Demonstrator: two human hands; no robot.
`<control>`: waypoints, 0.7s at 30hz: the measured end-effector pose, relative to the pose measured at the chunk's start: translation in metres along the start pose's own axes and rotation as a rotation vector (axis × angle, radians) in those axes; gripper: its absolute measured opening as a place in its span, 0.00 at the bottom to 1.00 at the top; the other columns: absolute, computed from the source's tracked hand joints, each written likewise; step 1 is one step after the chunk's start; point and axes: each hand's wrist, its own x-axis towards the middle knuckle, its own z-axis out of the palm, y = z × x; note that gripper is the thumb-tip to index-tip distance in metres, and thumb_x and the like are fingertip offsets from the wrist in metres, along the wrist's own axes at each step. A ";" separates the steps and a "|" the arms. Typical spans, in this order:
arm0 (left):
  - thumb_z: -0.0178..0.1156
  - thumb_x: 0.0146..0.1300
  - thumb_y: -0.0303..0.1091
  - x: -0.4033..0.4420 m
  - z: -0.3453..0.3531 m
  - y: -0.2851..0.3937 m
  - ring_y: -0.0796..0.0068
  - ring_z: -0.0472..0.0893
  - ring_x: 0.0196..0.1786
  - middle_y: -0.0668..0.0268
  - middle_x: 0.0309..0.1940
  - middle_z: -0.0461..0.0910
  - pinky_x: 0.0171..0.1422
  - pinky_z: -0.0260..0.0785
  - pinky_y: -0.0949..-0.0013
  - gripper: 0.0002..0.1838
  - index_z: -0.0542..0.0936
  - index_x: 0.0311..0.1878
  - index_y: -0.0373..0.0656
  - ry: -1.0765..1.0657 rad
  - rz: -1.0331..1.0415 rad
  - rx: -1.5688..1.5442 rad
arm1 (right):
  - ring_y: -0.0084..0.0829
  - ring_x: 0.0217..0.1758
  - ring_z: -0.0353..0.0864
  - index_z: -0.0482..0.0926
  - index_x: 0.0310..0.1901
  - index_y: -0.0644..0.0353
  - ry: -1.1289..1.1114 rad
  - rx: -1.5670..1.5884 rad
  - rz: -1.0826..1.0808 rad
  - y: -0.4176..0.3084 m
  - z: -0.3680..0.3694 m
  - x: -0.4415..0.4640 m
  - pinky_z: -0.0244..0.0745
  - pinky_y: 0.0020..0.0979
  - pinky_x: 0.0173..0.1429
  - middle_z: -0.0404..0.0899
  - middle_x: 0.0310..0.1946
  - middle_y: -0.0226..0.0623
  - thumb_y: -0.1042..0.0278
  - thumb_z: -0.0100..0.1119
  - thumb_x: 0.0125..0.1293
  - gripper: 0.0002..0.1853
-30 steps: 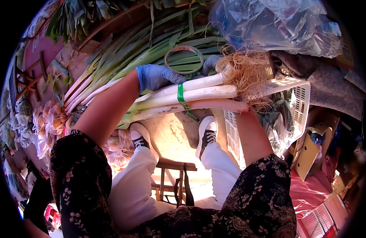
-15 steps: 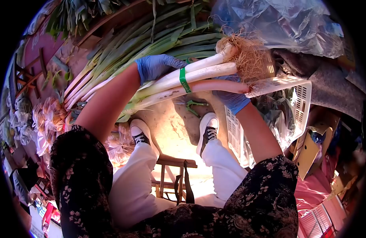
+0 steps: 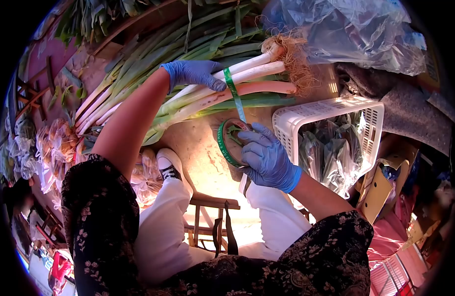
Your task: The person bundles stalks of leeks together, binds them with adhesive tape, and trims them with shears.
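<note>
My left hand [image 3: 194, 75], in a blue glove, is closed round a small bunch of leeks [image 3: 259, 74] with long white stalks and shaggy roots pointing right. A green tape strip [image 3: 233, 91] crosses the stalks beside my fingers. It runs down to a roll of green printed tape [image 3: 221, 143], which my gloved right hand [image 3: 271, 158] grips below the bunch. The strip between stalks and roll looks taut. Behind the bunch lies a pile of more leeks [image 3: 153, 64], their green leaves stretching to the upper left.
A white plastic crate [image 3: 285, 118] holding plastic-wrapped greens stands at the right. Clear plastic bags [image 3: 356, 34] lie at the upper right, near grey cloth [image 3: 415, 113]. Bagged produce [image 3: 57, 143] sits at the left. A small wooden stool [image 3: 212, 201] stands between my legs.
My right hand has come out from beneath the stalks and moved down, now with the tape roll in view, drawing out a strip. My left hand still holds the bunch, which has shifted slightly left.
</note>
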 end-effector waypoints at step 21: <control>0.69 0.35 0.46 0.004 0.088 0.000 0.50 0.77 0.38 0.49 0.34 0.77 0.44 0.70 0.57 0.39 0.67 0.51 0.38 0.515 -0.001 0.564 | 0.47 0.28 0.76 0.77 0.23 0.63 -0.140 -0.244 0.622 0.091 -0.006 0.135 0.69 0.44 0.34 0.75 0.20 0.48 0.45 0.49 0.58 0.25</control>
